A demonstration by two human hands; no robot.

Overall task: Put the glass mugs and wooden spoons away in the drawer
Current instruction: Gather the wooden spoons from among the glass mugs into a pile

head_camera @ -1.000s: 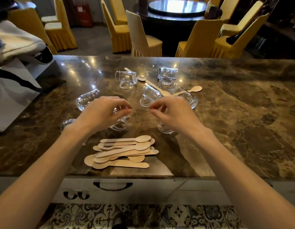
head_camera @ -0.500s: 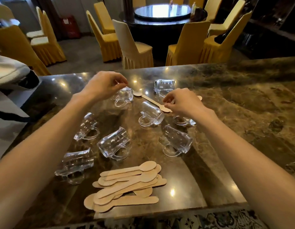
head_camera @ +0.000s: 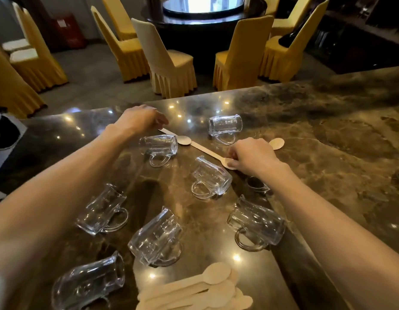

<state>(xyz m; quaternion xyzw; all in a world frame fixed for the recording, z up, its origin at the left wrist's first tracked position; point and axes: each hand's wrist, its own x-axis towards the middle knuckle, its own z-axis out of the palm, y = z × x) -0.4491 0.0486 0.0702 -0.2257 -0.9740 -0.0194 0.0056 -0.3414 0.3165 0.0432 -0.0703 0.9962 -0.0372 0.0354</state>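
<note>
The head view looks down on a brown marble counter (head_camera: 328,157). Seven glass mugs (head_camera: 211,177) lie on their sides on it, each apart from the others. One more mug (head_camera: 258,186) shows only partly under the right wrist. At the near edge lies a pile of wooden spoons (head_camera: 194,289), loosely stacked, near the closest mugs.

Three single spoons lie at the far side, among the mugs. The left hand (head_camera: 139,120) is stretched out over the counter, and its fingers (head_camera: 161,120) are curled down together at the handle end of the left spoon (head_camera: 184,139). The bowl of this spoon lies just beside the rim of a lying mug. I cannot tell if the fingers pinch the handle or only touch it. The right hand (head_camera: 255,157) pinches with thumb and fingertips the bowl of the middle spoon (head_camera: 207,151), which lies flat on the counter with its handle pointing toward the left spoon. Behind the right hand the bowl of a third spoon (head_camera: 277,143) sticks out; the hand hides its handle.

Beyond the counter stand chairs in yellow covers (head_camera: 239,54) around a dark round table (head_camera: 205,21). A red box (head_camera: 68,30) by the wall carries a pale label, too blurred to read.
</note>
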